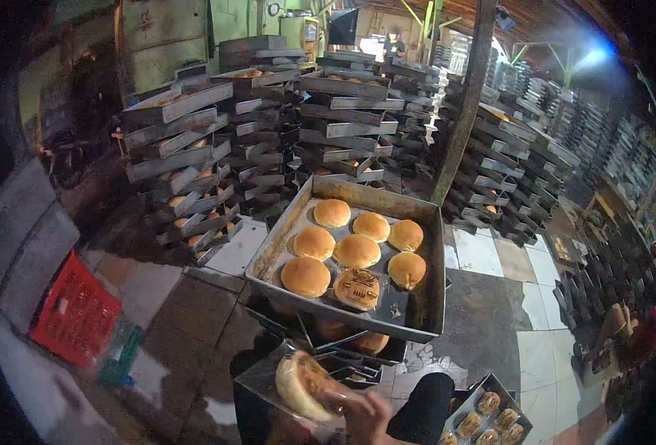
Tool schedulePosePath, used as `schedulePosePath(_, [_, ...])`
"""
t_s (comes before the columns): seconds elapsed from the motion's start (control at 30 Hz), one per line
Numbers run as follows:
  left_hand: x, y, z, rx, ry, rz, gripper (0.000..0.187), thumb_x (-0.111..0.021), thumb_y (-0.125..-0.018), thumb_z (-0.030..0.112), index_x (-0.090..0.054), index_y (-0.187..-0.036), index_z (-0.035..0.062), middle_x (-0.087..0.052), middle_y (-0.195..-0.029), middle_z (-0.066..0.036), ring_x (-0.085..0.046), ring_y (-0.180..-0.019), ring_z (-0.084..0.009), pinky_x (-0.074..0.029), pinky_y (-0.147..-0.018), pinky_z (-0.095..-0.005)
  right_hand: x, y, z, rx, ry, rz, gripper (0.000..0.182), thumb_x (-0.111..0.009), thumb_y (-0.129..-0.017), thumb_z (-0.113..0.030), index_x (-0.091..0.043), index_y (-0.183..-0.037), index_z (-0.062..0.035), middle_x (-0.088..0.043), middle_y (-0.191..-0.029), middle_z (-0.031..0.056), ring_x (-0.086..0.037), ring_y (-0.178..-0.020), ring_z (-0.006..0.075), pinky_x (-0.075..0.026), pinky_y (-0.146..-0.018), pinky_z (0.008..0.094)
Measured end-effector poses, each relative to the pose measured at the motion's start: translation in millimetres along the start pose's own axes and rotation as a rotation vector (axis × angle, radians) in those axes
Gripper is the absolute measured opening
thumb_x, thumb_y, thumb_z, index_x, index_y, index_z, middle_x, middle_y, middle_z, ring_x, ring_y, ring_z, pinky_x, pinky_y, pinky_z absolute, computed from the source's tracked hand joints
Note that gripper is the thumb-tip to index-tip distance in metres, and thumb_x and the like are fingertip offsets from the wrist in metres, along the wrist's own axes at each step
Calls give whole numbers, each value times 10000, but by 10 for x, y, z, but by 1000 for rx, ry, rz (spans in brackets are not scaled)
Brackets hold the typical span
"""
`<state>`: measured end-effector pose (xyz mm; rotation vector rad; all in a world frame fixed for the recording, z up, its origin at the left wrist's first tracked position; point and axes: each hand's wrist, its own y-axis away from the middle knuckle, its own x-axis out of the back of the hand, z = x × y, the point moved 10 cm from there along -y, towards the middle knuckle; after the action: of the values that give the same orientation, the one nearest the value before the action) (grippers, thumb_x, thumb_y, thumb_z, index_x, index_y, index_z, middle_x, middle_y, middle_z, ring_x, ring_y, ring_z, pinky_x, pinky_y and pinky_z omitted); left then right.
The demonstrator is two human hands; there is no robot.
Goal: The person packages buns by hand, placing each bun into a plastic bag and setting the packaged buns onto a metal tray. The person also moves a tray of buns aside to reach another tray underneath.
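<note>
A golden round bun (296, 386) sits tilted in a clear plastic bag (257, 376), low in the middle of the head view. My right hand (369, 414) is closed on the bun's right side, fingers against it. At the bottom edge my left hand (289, 429) supports the bag from below; its fingers are mostly hidden. Just beyond is a metal tray (409, 330) of several bare buns (332, 213). One bun with dark print, seemingly wrapped (358, 288), lies near the tray's front side.
A smaller tray (458, 408) of wrapped buns stands at my lower right. Tall stacks of bun trays (343, 130) fill the back, near a wooden post (465, 111). A red crate (76, 311) is at left. One person (393, 46) stands far back; another person's hand (621, 322) shows at right.
</note>
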<state>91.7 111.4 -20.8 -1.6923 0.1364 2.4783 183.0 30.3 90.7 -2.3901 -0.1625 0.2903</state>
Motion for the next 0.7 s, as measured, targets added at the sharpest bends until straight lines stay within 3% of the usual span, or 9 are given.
schedulePosePath(0.07, [-33,-81,98,-47,21,-40,592,-414,-817,571,-308,-1305,253,-402,-1236,-148,-431,-1072,-405,-422,-806,-607,-233,-33,260,-275,316,-175,842,-613,-795,-341,-54,-1362,-69,-215,-1368,209,-314,-1228,342,-300,-973,427])
schedulePosePath(0.13, [-141,-94,58,20,0,-26,765,-412,-775,643,-241,-1317,131,-302,-1298,-219,-378,-1138,-399,-303,-938,-602,-433,-16,426,-358,584,-433,682,-590,-817,-325,-235,-1331,-50,-326,-1315,216,-386,-1186,308,-339,-939,406])
schedulePosePath(0.2, [318,-17,84,-32,-22,550,834,-395,-744,690,-241,-1303,90,-292,-1294,-242,-375,-1121,-437,-302,-928,-622,-464,-89,259,-154,759,-551,515,-577,-793,-243,-340,-1210,-53,-405,-1199,195,-427,-1106,310,-372,-906,417])
schedulePosePath(0.23, [421,-86,-73,269,365,213,873,-385,-731,709,-264,-1284,44,-321,-1255,-265,-391,-1107,-428,-309,-923,-618,-556,-48,132,29,925,-647,357,-563,-770,-161,-445,-1090,-57,-483,-1083,175,-468,-1026,312,-404,-873,428])
schedulePosePath(0.33, [317,-48,-21,220,133,254,872,-400,-739,693,-275,-1268,12,-330,-1225,-276,-410,-1092,-408,-330,-901,-615,-199,37,639,-243,1278,-663,331,-527,-750,-221,-524,-1041,-62,-491,-1060,166,-459,-982,312,-410,-825,420])
schedulePosePath(0.47, [1005,-185,-192,124,130,531,817,-453,-720,682,-297,-1270,99,-321,-1266,-185,-397,-1109,-398,-371,-880,-567,71,275,1033,-651,775,-448,224,-538,-765,-173,-536,-956,-57,-516,-923,145,-474,-854,267,-408,-740,386])
schedulePosePath(0.6, [887,-143,-11,242,327,332,732,-460,-749,641,-278,-1289,181,-362,-1219,-155,-429,-1093,-362,-379,-883,-553,181,1069,1272,-1201,-127,-9,142,-508,-810,-160,-555,-746,-41,-542,-730,151,-521,-672,196,-412,-639,336])
schedulePosePath(0.67, [559,-106,119,98,144,390,695,-445,-757,642,-319,-1265,185,-384,-1200,-138,-440,-1083,-359,-384,-875,-556,84,165,676,-369,1137,-486,327,-578,-763,-128,-511,-1073,-53,-546,-992,115,-502,-951,260,-427,-800,386])
schedulePosePath(0.7, [504,-97,118,92,123,363,680,-430,-769,637,-334,-1256,172,-396,-1193,-126,-441,-1087,-355,-386,-871,-559,100,190,698,-370,1136,-490,327,-578,-763,-128,-511,-1073,-53,-546,-992,115,-502,-951,260,-427,-800,386])
